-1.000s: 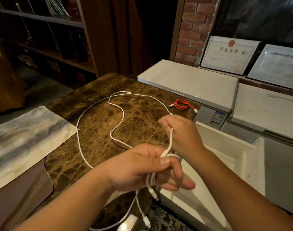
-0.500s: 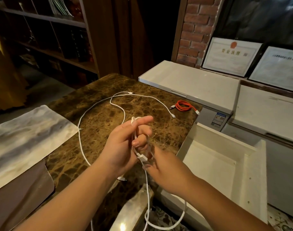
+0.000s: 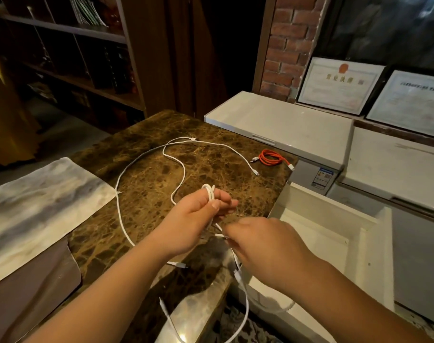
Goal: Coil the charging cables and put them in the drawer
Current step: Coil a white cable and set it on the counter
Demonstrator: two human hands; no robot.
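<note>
My left hand (image 3: 193, 221) pinches a small bundle of white cable loops (image 3: 209, 193) above the brown marble counter (image 3: 146, 194). My right hand (image 3: 265, 246) grips a strand of the same white cable just to the right, and slack hangs below the counter edge in a loop (image 3: 245, 315). Two more white cables lie spread out on the counter: a long one (image 3: 137, 162) and a winding one (image 3: 180, 164). A coiled orange cable (image 3: 270, 157) rests near the counter's far right corner. The open white drawer (image 3: 374, 238) sits to the right, with nothing visible inside.
A grey-white mat (image 3: 38, 201) covers the counter's left part. White chest freezers (image 3: 285, 125) stand behind the drawer, with framed certificates (image 3: 339, 85) leaning on the wall. Dark wooden shelves (image 3: 75, 58) fill the left background.
My right hand has moved from high near the counter to low by the edge, wrapping white cable round my left hand's bundle. My left hand rose and turned upright.
</note>
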